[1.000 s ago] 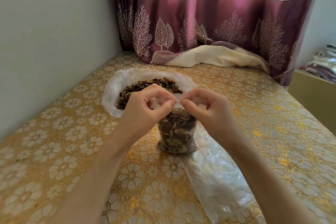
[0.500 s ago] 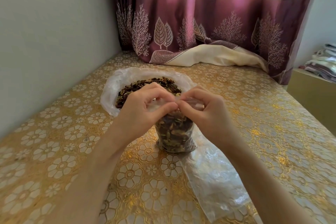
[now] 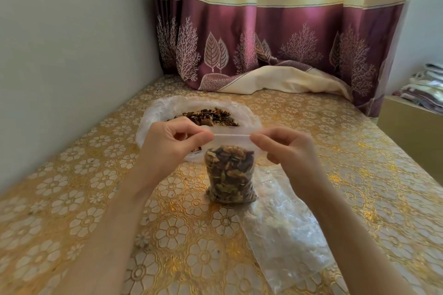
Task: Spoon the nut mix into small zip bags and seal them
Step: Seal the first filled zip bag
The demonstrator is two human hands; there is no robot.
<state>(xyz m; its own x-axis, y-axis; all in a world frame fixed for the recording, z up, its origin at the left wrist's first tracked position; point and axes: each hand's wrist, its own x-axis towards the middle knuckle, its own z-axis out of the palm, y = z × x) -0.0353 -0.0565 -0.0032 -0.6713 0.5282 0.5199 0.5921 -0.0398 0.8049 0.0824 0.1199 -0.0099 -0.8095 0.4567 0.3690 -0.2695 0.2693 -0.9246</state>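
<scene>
Left hand (image 3: 171, 146) pinches left end of small zip bag (image 3: 230, 175) top strip; right hand (image 3: 286, 151) pinches right end, thumb against forefinger on both. Strip stretched level between hands. Bag upright on bench (image 3: 84, 187), bottom touching gold floral cover, filled with nut mix roughly two thirds up. Behind bag, large open plastic bag (image 3: 153, 117) holding loose nut mix (image 3: 208, 116). Flat clear plastic sheet (image 3: 285, 230) lies just right of small bag, under right forearm. Curtain (image 3: 263, 38) drapes onto far end.
</scene>
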